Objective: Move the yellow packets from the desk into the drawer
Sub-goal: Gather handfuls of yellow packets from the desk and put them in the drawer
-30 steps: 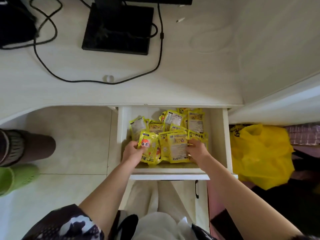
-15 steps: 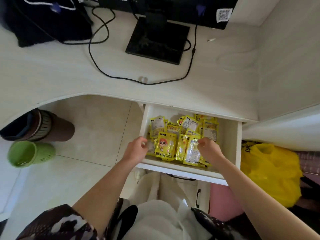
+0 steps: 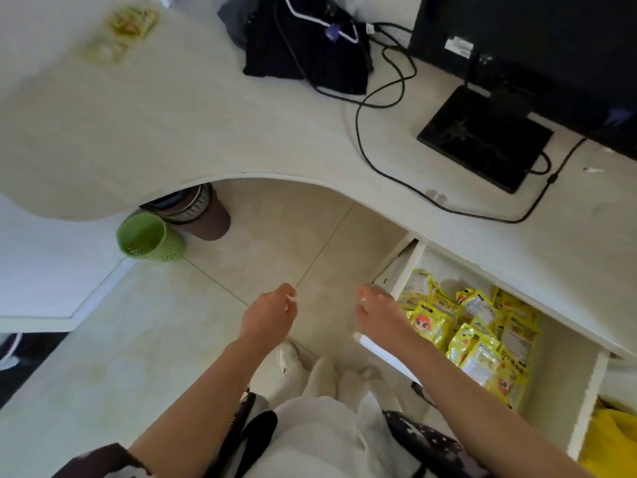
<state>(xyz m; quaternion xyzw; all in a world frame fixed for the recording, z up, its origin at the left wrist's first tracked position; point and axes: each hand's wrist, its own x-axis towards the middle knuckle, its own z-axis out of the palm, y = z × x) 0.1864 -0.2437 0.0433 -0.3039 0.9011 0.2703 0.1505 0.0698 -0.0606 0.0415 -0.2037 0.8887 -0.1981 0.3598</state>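
Observation:
Several yellow packets (image 3: 475,336) lie heaped in the open white drawer (image 3: 586,401) under the desk at the lower right. More yellow packets (image 3: 132,20) lie blurred on the desk (image 3: 172,125) at the far upper left. My left hand (image 3: 270,313) hangs over the floor with fingers loosely curled and holds nothing. My right hand (image 3: 379,313) is beside the drawer's left front corner, fingers relaxed, empty, partly covering the packets' left edge.
A black monitor stand (image 3: 482,139), a monitor and a dark bag (image 3: 306,43) with cables sit on the desk. A green bin (image 3: 148,241) and a brown bin (image 3: 196,215) stand on the tiled floor. A yellow plastic bag (image 3: 610,443) lies right of the drawer.
Both hands have come out of the drawer and moved left, empty. The view has swung left, showing the desk's far left part with more packets.

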